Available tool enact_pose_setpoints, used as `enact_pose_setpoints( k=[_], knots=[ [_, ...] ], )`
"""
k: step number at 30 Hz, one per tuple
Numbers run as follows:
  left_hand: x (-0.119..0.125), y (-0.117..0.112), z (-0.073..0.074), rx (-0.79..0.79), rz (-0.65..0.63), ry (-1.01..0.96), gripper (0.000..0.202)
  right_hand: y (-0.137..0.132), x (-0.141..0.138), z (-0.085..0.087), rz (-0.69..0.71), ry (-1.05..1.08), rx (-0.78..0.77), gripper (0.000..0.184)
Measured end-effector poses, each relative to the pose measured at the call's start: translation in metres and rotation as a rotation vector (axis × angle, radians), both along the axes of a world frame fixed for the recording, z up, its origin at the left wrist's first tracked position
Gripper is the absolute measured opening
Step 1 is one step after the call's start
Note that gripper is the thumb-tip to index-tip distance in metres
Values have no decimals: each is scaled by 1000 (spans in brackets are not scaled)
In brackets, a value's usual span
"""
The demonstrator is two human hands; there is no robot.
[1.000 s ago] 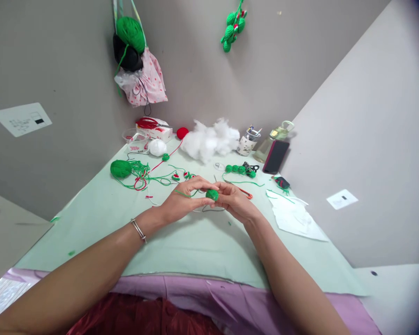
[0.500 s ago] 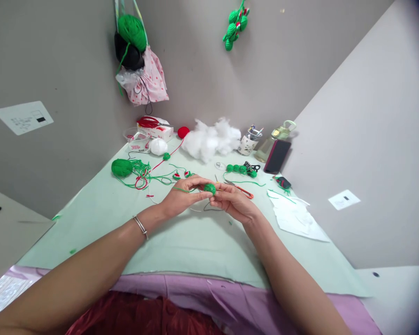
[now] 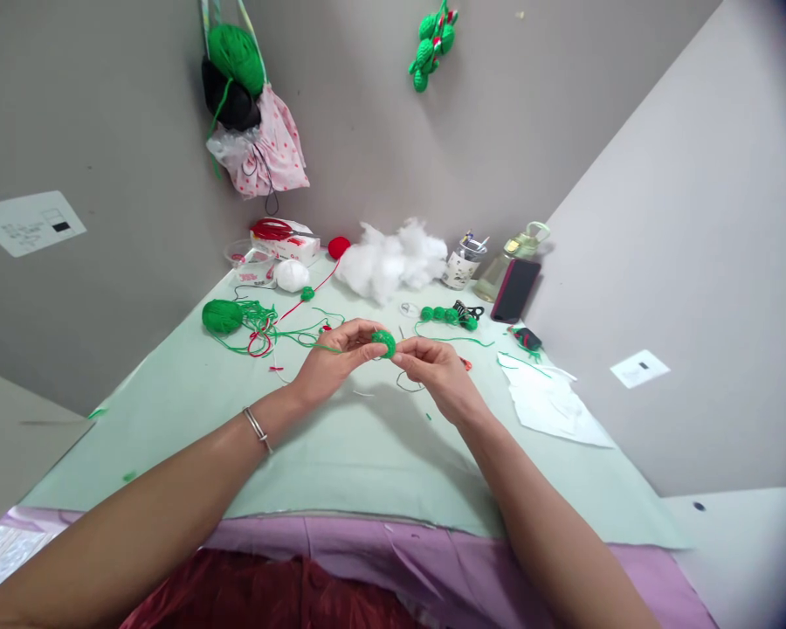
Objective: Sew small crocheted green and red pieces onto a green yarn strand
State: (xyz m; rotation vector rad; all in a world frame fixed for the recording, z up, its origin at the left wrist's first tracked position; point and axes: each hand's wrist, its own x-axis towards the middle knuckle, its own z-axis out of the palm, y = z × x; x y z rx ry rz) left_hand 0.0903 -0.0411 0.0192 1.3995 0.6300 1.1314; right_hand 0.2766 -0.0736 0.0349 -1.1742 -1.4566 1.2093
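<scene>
A small green crocheted ball point(image 3: 384, 342) is pinched between the thumb and fingers of my left hand point(image 3: 333, 356), above the middle of the table. Green yarn trails leftward from that hand. My right hand point(image 3: 436, 367) is closed, its thumb and forefinger pressed together at the ball's right edge; whatever is between those fingertips is too small to make out. Just beyond my right hand, an orange handle point(image 3: 466, 363) shows in part. Left of my hands lie a green yarn ball point(image 3: 222, 316) and tangled green and red strands point(image 3: 260, 327).
White stuffing point(image 3: 393, 260) lies at the back, beside a pen cup point(image 3: 464, 265), a bottle point(image 3: 498, 278) and a leaning phone point(image 3: 516, 291). Several joined green balls point(image 3: 451, 314) lie beyond my right hand. Red scissors point(image 3: 275, 229) rest on a box point(image 3: 301, 249); white paper point(image 3: 550, 400) is at right.
My right hand has drawn slightly away from the green ball, its fingers now at the edge. The ball has turned and shows more of its surface. The view has shifted a little.
</scene>
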Motion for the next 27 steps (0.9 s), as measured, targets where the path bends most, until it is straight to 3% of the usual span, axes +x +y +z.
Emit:
enact_pose_setpoints(
  k=[13, 22, 27],
  knots=[
    [0, -8, 8, 60, 35, -41, 23, 1, 6, 0, 110, 15, -102, 27],
    [4, -9, 5, 20, 29, -89, 21, -3, 12, 15, 131, -222, 13, 21],
    [4, -9, 4, 9, 32, -85, 23, -4, 16, 19, 164, -257, -17, 21]
  ],
)
